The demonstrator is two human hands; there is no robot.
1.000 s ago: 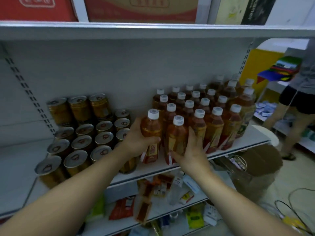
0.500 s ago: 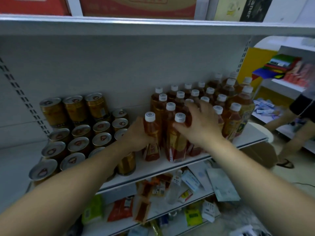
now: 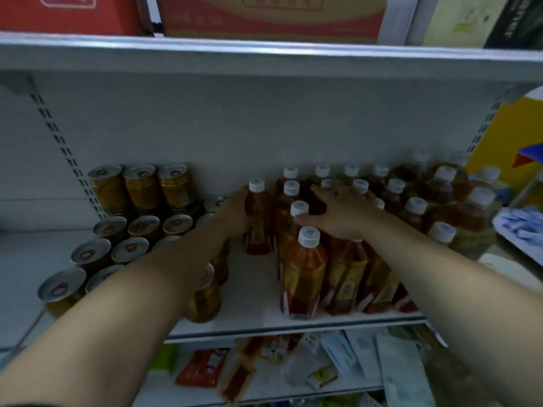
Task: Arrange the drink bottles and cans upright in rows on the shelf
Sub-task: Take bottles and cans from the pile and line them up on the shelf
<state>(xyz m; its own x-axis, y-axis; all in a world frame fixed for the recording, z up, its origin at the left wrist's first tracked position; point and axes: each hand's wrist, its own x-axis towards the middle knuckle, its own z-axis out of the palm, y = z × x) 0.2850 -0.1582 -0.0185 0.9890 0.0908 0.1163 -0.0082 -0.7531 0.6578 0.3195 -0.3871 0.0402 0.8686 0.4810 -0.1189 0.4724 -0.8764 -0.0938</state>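
Both your arms were stretched forward, your left hand (image 3: 235, 214) curled round a bottle (image 3: 258, 221), your right hand (image 3: 340, 214) flat, fingers spread.

1. The amber plastic drink bottles (image 3: 304, 268), centre right, have white caps and labels that are yellow above and red below.
2. The gold metal cans (image 3: 141, 186), at left, have silver pull-tab tops.
3. The white metal shelf (image 3: 249, 292) has a pale grey back panel.
4. The red cardboard boxes (image 3: 270, 16), along the top edge, bear tan markings.
5. The yellow panel (image 3: 493, 148), at the right edge, shows a blue-and-red patch.
6. The orange-red packet (image 3: 202, 368) is at lower centre.
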